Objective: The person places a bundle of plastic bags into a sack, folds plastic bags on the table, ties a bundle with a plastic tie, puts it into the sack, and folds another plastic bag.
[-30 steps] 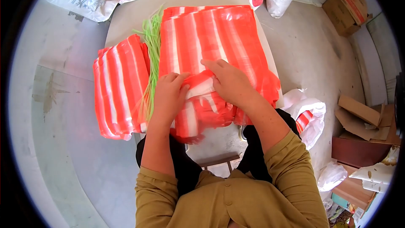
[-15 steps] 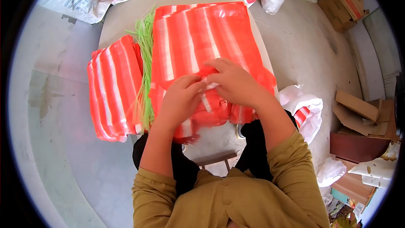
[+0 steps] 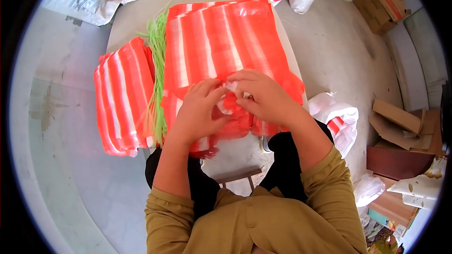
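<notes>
A stack of red-and-white striped plastic bags (image 3: 226, 42) lies in front of me on the table. Over its near edge, my left hand (image 3: 200, 108) has bent fingers gripping the bunched plastic, its thumb apart from the fingertips. Facing it, my right hand (image 3: 266, 94) curls its fingers on the same gathered part of a bag, where some white plastic shows. The exact grip between the fingertips is partly hidden. Crumpled red plastic hangs below both hands at the table's near edge. Light green strips (image 3: 159, 61) lie along the stack's left side.
A second stack of striped bags (image 3: 123, 96) sits at the table's left edge. White sacks (image 3: 89, 0) stand beyond the table (image 3: 141, 19). On the floor to the right are an open white bag (image 3: 343, 115) and cardboard boxes (image 3: 400, 122).
My hands have drawn slightly apart at the gathered plastic. The left thumb has spread away from its fingers. The whole view has shifted a little.
</notes>
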Motion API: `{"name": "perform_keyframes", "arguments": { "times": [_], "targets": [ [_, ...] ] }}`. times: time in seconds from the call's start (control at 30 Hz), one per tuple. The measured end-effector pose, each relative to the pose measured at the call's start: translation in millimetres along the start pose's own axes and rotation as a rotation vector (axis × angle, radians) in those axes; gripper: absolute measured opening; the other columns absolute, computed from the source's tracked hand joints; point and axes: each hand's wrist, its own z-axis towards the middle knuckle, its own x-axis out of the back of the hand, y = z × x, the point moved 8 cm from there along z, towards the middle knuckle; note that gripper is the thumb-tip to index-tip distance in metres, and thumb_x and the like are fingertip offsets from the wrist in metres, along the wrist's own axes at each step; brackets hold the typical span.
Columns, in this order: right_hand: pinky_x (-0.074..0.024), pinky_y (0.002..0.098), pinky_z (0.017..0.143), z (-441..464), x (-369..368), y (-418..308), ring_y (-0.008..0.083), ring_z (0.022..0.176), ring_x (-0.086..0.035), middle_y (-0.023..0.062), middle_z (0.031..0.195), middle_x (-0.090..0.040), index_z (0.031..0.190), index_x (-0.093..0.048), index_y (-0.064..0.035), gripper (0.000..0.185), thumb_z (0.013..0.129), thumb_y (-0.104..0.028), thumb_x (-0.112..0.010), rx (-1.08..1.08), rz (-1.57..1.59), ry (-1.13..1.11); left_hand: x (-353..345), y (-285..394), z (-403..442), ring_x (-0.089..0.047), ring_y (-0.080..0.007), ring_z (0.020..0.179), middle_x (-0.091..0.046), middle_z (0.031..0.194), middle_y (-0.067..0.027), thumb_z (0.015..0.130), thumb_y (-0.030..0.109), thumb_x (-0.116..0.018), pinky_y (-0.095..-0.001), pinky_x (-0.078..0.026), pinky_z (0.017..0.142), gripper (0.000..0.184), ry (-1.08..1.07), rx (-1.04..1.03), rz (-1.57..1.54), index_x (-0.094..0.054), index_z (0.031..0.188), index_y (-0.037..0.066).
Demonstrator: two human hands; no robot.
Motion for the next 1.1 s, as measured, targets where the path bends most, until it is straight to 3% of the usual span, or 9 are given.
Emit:
{"name": "perform_keyframes", "arguments": {
  "times": [0.17, 0.3, 0.4, 0.43, 0.63, 0.73, 0.83, 1.03, 1.1],
  "targets": [
    [-0.048, 0.04, 0.101, -0.3, 2.7, 10.3, 0.0295, 0.124, -0.06, 0.0129, 0.136, -0.063, 0.095, -0.063, -0.0041, 0.007, 0.094, -0.01, -0.066, -0.137, 0.167, 0.027, -10.3, -10.7, 3.0, -0.061, -0.037, 0.118, -0.065, 0.126, -0.0149, 0.073, 0.001, -0.073, -0.0479, -0.049, 0.1, 0.042, 0.117, 0.039, 0.076, -0.073, 0.114, 0.007],
    [-0.0452, 0.0364, 0.106, -9.6, 45.2, 47.5, 0.0227, 0.128, -0.057, 0.0093, 0.136, -0.063, 0.118, -0.066, -0.0043, 0.028, 0.103, -0.026, -0.056, -0.33, 0.467, 0.369, -11.8, -17.5, 3.3, -0.065, -0.0346, 0.111, -0.067, 0.127, -0.0162, 0.076, -0.008, -0.065, -0.0422, -0.054, 0.092, 0.039, 0.168, 0.093, -0.017, -0.075, 0.112, 0.003],
    [-0.0406, 0.0321, 0.107, -20.3, 82.3, 70.2, 0.0149, 0.12, -0.056, 0.0037, 0.13, -0.065, 0.118, -0.064, -0.01, 0.019, 0.109, -0.022, -0.052, -0.331, 0.507, 0.571, -17.9, -38.6, 0.9, -0.067, -0.0285, 0.107, -0.066, 0.131, -0.0158, 0.077, -0.011, -0.06, -0.034, -0.056, 0.083, 0.043, 0.1, 0.31, -0.377, -0.072, 0.117, -0.001],
    [-0.0368, 0.0302, 0.109, -23.1, 86.5, 77.3, 0.0124, 0.122, -0.053, 0.0022, 0.13, -0.064, 0.123, -0.065, -0.0109, 0.024, 0.109, -0.026, -0.051, -0.356, 0.537, 0.582, -17.9, -38.5, 1.5, -0.066, -0.022, 0.107, -0.066, 0.132, -0.0131, 0.079, -0.013, -0.056, -0.0282, -0.055, 0.076, 0.043, 0.089, 0.372, -0.482, -0.07, 0.118, -0.004],
    [-0.0372, 0.0322, 0.11, -34.8, 86.5, 105.2, 0.0131, 0.118, -0.05, -0.0014, 0.121, -0.059, 0.137, -0.058, -0.0093, 0.038, 0.109, -0.032, -0.049, -0.532, 0.477, 0.572, -21.9, -43.3, 3.2, -0.062, -0.0114, 0.111, -0.067, 0.125, -0.002, 0.1, -0.002, -0.051, -0.0242, -0.049, 0.093, 0.033, 0.059, 0.328, -0.606, -0.067, 0.129, 0.0],
    [-0.0373, 0.0389, 0.113, -34.2, 76.6, 116.3, 0.0246, 0.138, -0.048, 0.0116, 0.148, -0.055, 0.144, -0.055, -0.0074, 0.049, 0.106, -0.038, -0.051, -0.565, 0.554, 0.55, -23.1, -43.4, 2.6, -0.062, -0.0116, 0.109, -0.068, 0.119, -0.0015, 0.102, 0.002, -0.052, -0.025, -0.048, 0.094, 0.032, 0.078, 0.363, -0.736, -0.067, 0.13, 0.001],
    [-0.0402, 0.0342, 0.11, -30.4, 72.1, 120.2, 0.0147, 0.113, -0.052, 0.0019, 0.12, -0.057, 0.15, -0.048, -0.0081, 0.048, 0.109, -0.035, -0.048, -0.584, 0.56, 0.508, -23.8, -49.2, -1.4, -0.062, -0.0074, 0.1, -0.068, 0.118, -0.0014, 0.097, -0.004, -0.053, -0.0228, -0.05, 0.085, 0.035, 0.057, 0.455, -0.791, -0.066, 0.13, 0.0],
    [-0.041, 0.0342, 0.11, -27.0, 67.8, 134.7, 0.0159, 0.113, -0.054, 0.0019, 0.116, -0.057, 0.152, -0.045, -0.0074, 0.053, 0.109, -0.037, -0.049, -0.581, 0.586, 0.537, -21.6, -53.5, -2.7, -0.055, -0.0027, 0.082, -0.068, 0.105, 0.0027, 0.096, -0.005, -0.051, -0.0201, -0.044, 0.069, 0.039, 0.085, 0.477, -0.77, -0.066, 0.131, 0.002],
    [-0.0394, 0.0355, 0.112, -25.7, 66.1, 132.8, 0.0179, 0.121, -0.052, 0.0053, 0.127, -0.056, 0.153, -0.043, -0.0068, 0.054, 0.108, -0.037, -0.05, -0.59, 0.547, 0.522, -23.1, -57.5, -4.7, -0.055, -0.0029, 0.082, -0.068, 0.106, 0.0029, 0.096, -0.005, -0.051, -0.0204, -0.044, 0.069, 0.039, 0.081, 0.494, -0.759, -0.066, 0.131, 0.003]
  ]
}}
